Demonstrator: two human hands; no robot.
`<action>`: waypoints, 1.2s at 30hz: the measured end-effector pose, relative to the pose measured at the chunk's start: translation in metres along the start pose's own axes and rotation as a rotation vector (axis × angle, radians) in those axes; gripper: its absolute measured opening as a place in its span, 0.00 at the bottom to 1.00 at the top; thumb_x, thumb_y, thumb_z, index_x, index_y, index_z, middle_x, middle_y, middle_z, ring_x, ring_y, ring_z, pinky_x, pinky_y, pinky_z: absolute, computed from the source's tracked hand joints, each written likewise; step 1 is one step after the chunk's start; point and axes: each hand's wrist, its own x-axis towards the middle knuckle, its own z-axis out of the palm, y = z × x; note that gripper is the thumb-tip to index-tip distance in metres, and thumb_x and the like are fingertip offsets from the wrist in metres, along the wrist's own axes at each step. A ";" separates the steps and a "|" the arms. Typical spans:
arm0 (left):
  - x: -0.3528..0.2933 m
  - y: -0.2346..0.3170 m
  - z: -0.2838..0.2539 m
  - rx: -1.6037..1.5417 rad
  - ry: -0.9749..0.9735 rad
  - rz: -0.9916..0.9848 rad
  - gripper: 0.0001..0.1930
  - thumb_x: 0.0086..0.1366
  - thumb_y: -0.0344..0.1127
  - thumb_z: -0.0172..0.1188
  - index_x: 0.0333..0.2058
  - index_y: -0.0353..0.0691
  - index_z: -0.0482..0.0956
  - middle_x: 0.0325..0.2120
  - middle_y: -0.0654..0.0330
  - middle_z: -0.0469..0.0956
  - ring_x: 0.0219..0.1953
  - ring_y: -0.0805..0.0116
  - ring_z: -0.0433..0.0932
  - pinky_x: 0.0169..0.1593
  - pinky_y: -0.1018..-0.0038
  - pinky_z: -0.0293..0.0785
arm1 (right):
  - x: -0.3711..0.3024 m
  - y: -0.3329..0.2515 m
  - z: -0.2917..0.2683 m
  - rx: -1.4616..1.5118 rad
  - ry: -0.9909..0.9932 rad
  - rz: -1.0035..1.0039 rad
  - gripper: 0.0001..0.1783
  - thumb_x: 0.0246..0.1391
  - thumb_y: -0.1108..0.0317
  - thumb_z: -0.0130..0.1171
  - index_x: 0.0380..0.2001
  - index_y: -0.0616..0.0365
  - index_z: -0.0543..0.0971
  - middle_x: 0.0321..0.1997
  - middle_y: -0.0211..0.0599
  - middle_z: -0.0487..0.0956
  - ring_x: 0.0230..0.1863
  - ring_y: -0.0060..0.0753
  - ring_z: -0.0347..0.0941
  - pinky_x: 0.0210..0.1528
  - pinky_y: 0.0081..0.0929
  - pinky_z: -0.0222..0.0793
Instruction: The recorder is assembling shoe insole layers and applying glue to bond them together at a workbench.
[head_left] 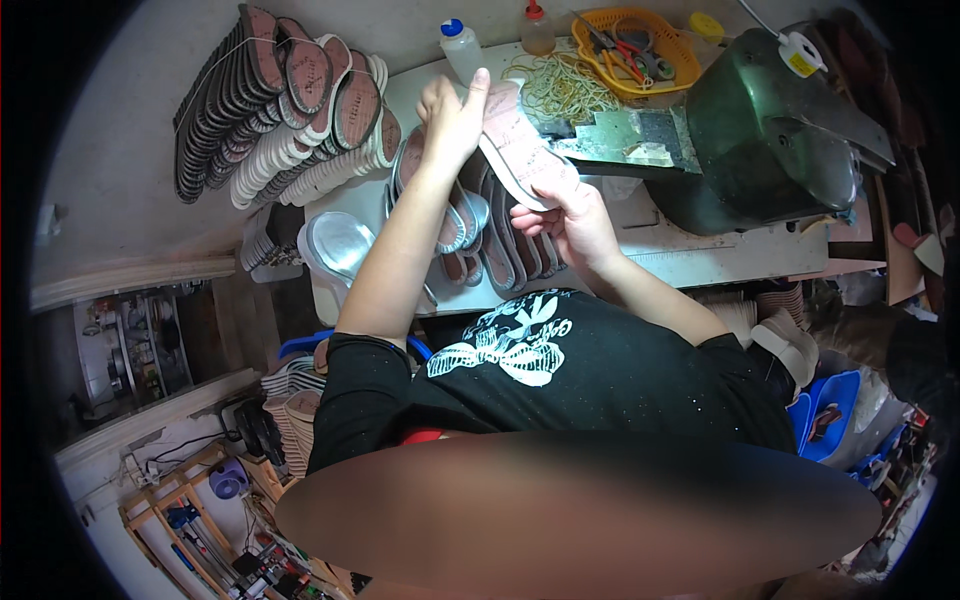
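Observation:
A shoe sole [515,140], pinkish on its face with a pale rim, is held at a slant over the worktable. My right hand [578,225] grips its lower end, thumb on the face and fingers curled beneath. My left hand [452,118] is at the upper end: the thumb lies along the sole's left edge and the other fingers are curled in. Whether those curled fingers hold anything is hidden. Below the hands, dark-rimmed soles [505,250] stand in a row on the table. Silvery-edged soles [455,225] are partly covered by my left forearm.
Bundled soles [290,110] are piled at the left. A capped bottle [461,48], a red-tipped bottle [537,35], a heap of bands [565,88] and a yellow tool basket [680,75] line the back. A green machine [755,130] with a flat arm stands on the right.

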 end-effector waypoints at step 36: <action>0.030 0.031 -0.076 -0.098 -1.199 0.263 0.17 0.62 0.45 0.57 0.23 0.38 0.70 0.17 0.72 0.63 0.22 0.84 0.58 0.24 0.81 0.56 | 0.021 -0.013 0.019 -0.070 0.025 -0.042 0.23 0.60 0.56 0.50 0.43 0.69 0.72 0.34 0.47 0.79 0.33 0.33 0.79 0.33 0.21 0.77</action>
